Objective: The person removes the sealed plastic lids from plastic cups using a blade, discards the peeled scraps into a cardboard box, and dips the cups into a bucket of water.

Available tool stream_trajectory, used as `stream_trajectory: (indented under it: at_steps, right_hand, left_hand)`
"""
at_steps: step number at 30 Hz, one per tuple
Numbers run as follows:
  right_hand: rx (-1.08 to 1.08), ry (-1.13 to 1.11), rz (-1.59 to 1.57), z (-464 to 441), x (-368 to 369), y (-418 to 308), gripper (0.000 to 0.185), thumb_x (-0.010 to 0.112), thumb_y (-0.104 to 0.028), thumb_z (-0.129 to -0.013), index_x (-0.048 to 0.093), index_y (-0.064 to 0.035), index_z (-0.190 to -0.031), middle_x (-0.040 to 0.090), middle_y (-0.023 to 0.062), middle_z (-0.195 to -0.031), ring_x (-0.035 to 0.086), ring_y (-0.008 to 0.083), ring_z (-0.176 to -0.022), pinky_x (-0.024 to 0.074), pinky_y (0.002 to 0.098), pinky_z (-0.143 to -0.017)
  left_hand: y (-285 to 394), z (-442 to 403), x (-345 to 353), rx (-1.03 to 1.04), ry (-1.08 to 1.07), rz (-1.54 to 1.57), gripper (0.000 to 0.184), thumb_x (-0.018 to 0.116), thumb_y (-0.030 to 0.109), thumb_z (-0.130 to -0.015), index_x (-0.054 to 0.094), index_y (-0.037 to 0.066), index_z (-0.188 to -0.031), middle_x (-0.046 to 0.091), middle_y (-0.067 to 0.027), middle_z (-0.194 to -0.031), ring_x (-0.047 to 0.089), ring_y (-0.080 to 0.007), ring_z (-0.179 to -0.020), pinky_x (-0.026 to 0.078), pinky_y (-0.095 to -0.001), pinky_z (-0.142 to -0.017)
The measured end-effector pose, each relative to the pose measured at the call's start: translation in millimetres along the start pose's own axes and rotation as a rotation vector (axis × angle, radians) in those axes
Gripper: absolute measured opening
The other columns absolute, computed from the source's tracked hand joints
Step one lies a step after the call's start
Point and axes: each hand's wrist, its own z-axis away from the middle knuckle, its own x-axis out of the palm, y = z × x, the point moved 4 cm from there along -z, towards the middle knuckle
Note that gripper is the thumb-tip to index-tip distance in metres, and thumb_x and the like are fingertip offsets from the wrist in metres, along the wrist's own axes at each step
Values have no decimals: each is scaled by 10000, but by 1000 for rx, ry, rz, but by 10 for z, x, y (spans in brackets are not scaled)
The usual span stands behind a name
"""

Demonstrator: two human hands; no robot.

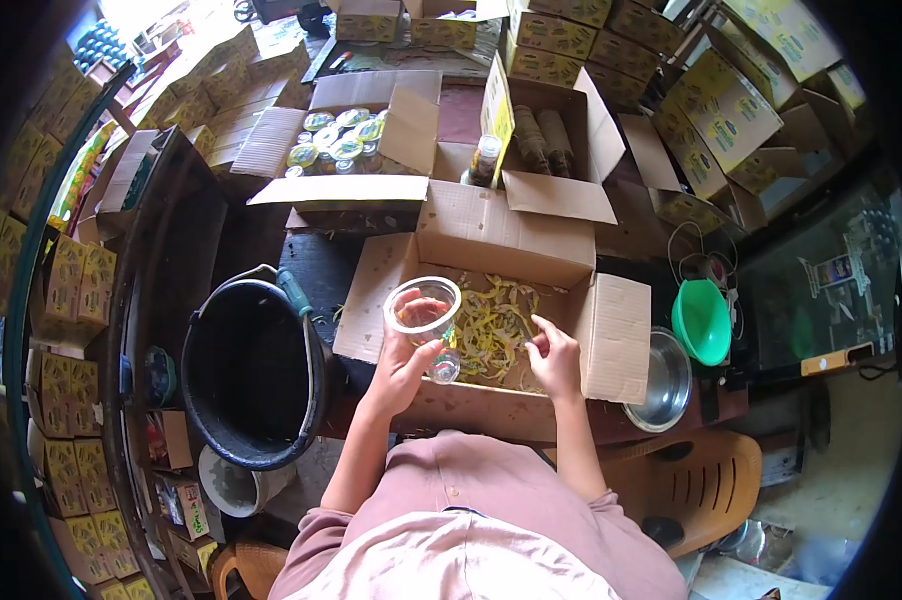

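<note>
My left hand is wrapped round a clear plastic cup, its wide rim turned up toward me. Fingers show through the transparent wall, and coloured print is visible low on the side. Below the cup, an open cardboard box holds loose yellow and brownish strips spread over its bottom. Over the right part of those strips is my right hand, thumb and index finger apart, with nothing plainly seen in it. Whether its fingertips touch the strips I cannot tell.
A black bucket stands left, and a metal bowl and green basin sit right. Behind are a carton of lidded cups and a carton with stacked cups. An orange plastic chair is at my right.
</note>
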Motion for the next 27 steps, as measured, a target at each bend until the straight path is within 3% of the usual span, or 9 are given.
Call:
stream_trajectory:
  at_steps: [1,6,8,12,13,17,20,22,27]
  right_hand:
    - [-7,23,20,5,-22,-45,383,609,34,-687,576,-41,-1061,612,115,-724,595,214,-600,484,326,-568]
    - [-22,43,-1,43,59,-3,361,610,42,-690,583,-27,-1043,599,111,-709,579,201,-579,474,311,-545]
    - [-47,33,-4,80,59,-43,351,605,45,-694,585,-23,-1038,596,113,-707,576,198,-578,469,304,-540]
    - [-42,35,13,137,64,51,332,604,48,-705,591,-20,-1029,590,107,-720,564,173,-581,462,284,-544]
    - [-37,34,14,143,63,74,329,608,44,-706,593,-22,-1027,590,105,-719,563,171,-582,463,282,-547]
    - [-17,29,14,139,59,100,325,622,36,-706,594,-25,-1024,584,93,-715,559,164,-578,467,280,-549]
    - [-18,38,-4,124,76,115,340,622,49,-701,593,-25,-1032,583,89,-726,555,149,-570,470,267,-539]
    - [-38,36,-4,109,87,72,347,621,53,-699,593,-26,-1035,583,90,-729,556,148,-569,471,266,-535]
    - [-64,18,2,89,119,-20,348,618,50,-700,596,-34,-1037,578,83,-711,554,146,-565,472,264,-530]
  left_hand:
    - [-24,2,-16,23,-10,-25,583,508,87,-795,226,41,-1303,405,-103,-1207,404,-180,-1117,312,-313,-955]
    - [87,-43,-129,51,43,-50,575,503,54,-809,196,32,-1296,405,-113,-1189,406,-174,-1108,328,-301,-942]
    - [146,-7,-256,25,161,163,575,486,61,-813,192,21,-1306,411,-124,-1195,412,-176,-1114,339,-309,-947]
    - [220,102,-720,211,344,502,516,471,221,-851,288,33,-1295,420,-166,-1234,409,-228,-1152,334,-383,-964]
    - [244,166,-817,209,421,669,499,480,265,-855,339,37,-1276,412,-159,-1257,397,-245,-1170,328,-416,-964]
    - [356,348,-1057,454,390,1471,490,477,286,-856,357,36,-1259,412,-126,-1266,410,-255,-1155,352,-441,-936]
    - [213,456,-1220,465,608,1951,477,467,246,-857,345,-56,-1206,436,-193,-1166,458,-298,-1052,415,-412,-857]
    - [88,515,-1286,443,729,1988,428,441,229,-868,363,-74,-1160,443,-211,-1099,466,-311,-1020,427,-406,-841]
    - [47,560,-1333,478,727,2028,408,429,231,-870,378,-75,-1135,448,-210,-1069,465,-317,-1009,425,-412,-841]
